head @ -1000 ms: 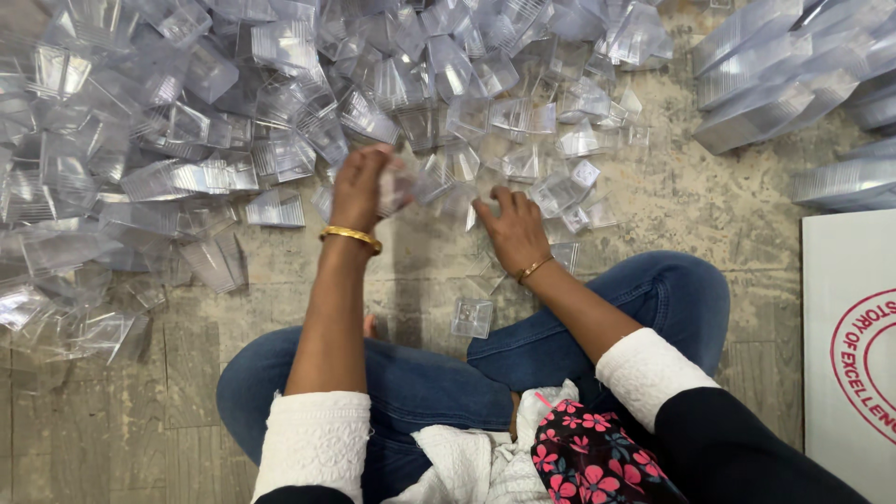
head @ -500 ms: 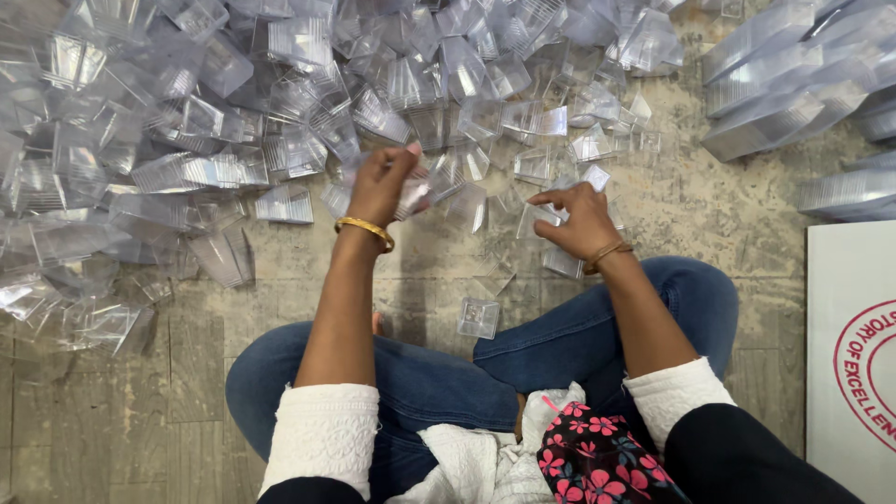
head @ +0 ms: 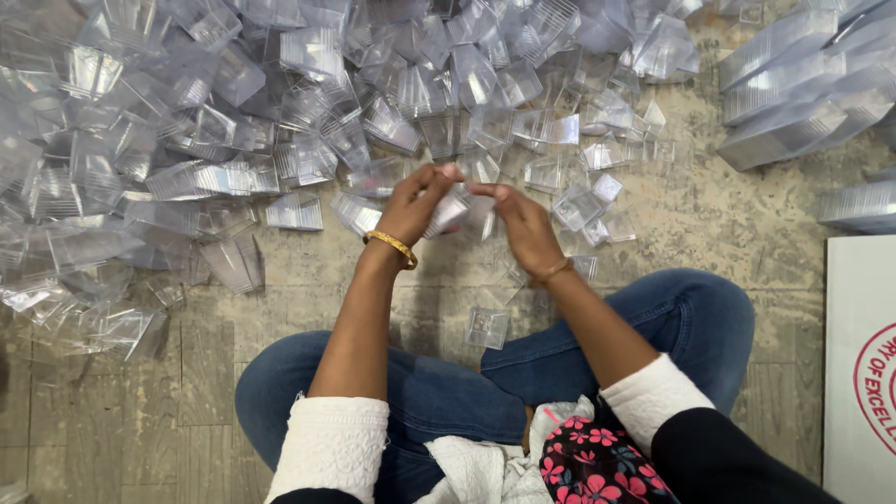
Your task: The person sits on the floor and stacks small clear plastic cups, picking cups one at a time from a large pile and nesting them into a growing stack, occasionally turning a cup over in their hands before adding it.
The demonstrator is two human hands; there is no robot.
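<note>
I see my left hand (head: 413, 207), gold bangle at the wrist, pinching a small clear plastic box piece (head: 450, 209) between thumb and fingertips, closed on it from the left. My right hand (head: 525, 224) meets it from the other side, its fingers curled and touching a second clear plastic piece (head: 485, 217) held against the first; both hands are narrow, closed on the parts, not spread. The pair hangs in the air above the pale worn stone floor (head: 728, 243), just ahead of my crossed knees in blue jeans (head: 653, 317).

My judgement is that the two pieces are being fitted together. To do that well I would keep the edges square to one another, grip by the walls and not the thin corners, and press evenly so nothing cracks or skews; the plastic looks stiff and slippery.

The pieces themselves are transparent, square-sided and ribbed, catching white glare, so their exact outline is hard to read against the floor. A single small clear box (head: 487, 327) lies on the floor between my knees. Beyond my hands spreads a wide heap of loose clear plastic boxes (head: 233, 121), and at the upper right lie nested stacks of clear trays (head: 793, 93). A white carton (head: 859, 373) sits at the right edge.
</note>
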